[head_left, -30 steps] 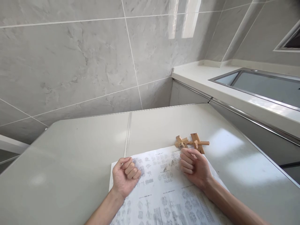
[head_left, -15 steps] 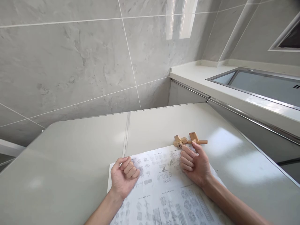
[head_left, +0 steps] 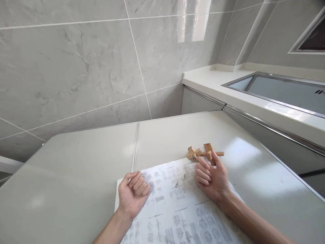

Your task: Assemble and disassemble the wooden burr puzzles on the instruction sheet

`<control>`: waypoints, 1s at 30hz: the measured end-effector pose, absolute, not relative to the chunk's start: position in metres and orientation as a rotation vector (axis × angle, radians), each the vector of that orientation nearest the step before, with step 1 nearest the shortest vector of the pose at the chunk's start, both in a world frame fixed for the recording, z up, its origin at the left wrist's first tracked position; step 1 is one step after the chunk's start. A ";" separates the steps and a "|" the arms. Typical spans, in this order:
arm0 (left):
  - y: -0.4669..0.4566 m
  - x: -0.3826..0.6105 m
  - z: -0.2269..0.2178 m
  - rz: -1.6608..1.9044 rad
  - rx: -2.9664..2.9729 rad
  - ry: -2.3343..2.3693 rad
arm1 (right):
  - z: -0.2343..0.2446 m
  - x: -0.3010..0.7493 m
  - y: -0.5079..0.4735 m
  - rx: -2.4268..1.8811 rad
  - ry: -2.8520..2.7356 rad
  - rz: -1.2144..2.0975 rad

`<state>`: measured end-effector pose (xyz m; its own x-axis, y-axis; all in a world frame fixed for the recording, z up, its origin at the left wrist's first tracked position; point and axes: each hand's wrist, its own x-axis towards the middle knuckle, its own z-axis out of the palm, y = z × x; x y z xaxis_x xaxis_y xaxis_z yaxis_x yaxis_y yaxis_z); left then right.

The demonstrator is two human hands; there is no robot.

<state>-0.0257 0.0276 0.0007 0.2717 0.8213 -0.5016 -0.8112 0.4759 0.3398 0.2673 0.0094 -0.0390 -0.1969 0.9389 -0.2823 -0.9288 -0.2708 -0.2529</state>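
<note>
Two small clusters of notched wooden puzzle blocks lie by the far edge of a printed sheet. The left wooden cluster (head_left: 192,153) has a dark mark on its front end. Beside it, the right wooden cluster (head_left: 208,148) has a bar sticking out to the right. Just in front of both is my right hand (head_left: 212,176), its thumb and index finger apart around the right cluster's near side and its other fingers curled. My left hand (head_left: 134,193) rests palm up as a loose fist at the left edge of the printed sheet (head_left: 162,205), holding nothing visible.
The sheet lies on a pale glossy table (head_left: 76,176) with a seam (head_left: 135,145) running across it. A white counter (head_left: 203,76) with a metal-rimmed sink (head_left: 279,89) stands at the right. Grey wall tiles (head_left: 76,67) rise behind.
My right thumb and index finger have spread apart, baring more of the right wooden cluster. My left hand keeps its curl. The whole view has shifted slightly.
</note>
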 end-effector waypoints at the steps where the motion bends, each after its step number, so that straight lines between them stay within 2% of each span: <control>1: 0.028 -0.026 0.001 1.101 0.015 0.695 | -0.039 0.268 0.010 -0.442 -0.017 1.789; 12: 0.028 -0.026 0.000 1.102 0.045 0.683 | -0.050 0.273 0.013 -0.237 -0.079 1.861; 30: 0.035 -0.047 -0.009 1.140 0.005 0.528 | -0.051 0.276 0.019 -0.210 -0.094 1.856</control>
<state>-0.0465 0.0347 -0.0090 0.3091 0.8642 -0.3969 -0.8618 0.4310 0.2675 0.2761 0.0186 -0.0514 -0.2782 0.9557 -0.0961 -0.9410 -0.2912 -0.1723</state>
